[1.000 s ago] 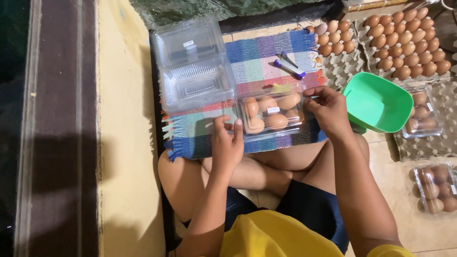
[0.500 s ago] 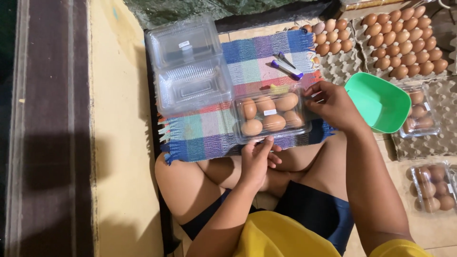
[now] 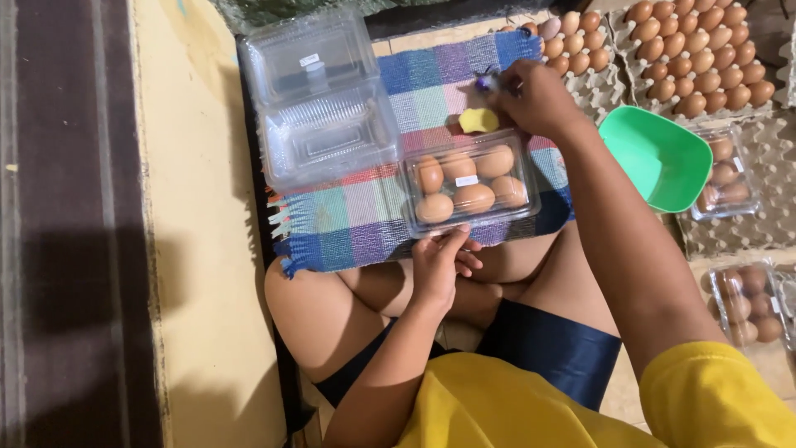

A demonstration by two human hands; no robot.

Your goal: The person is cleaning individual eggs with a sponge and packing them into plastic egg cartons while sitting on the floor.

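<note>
A clear plastic clamshell box [image 3: 471,181] of brown eggs sits shut on the checked cloth, a small white label [image 3: 467,180] on its lid; beside it an open empty clear clamshell [image 3: 319,95] lies on the cloth's far corner, a white sticker [image 3: 309,60] on its upper half; two more clear egg boxes [image 3: 723,170] [image 3: 749,303] rest on grey pulp trays [image 3: 750,228] at the side; further trays [image 3: 692,50] hold loose eggs.
</note>
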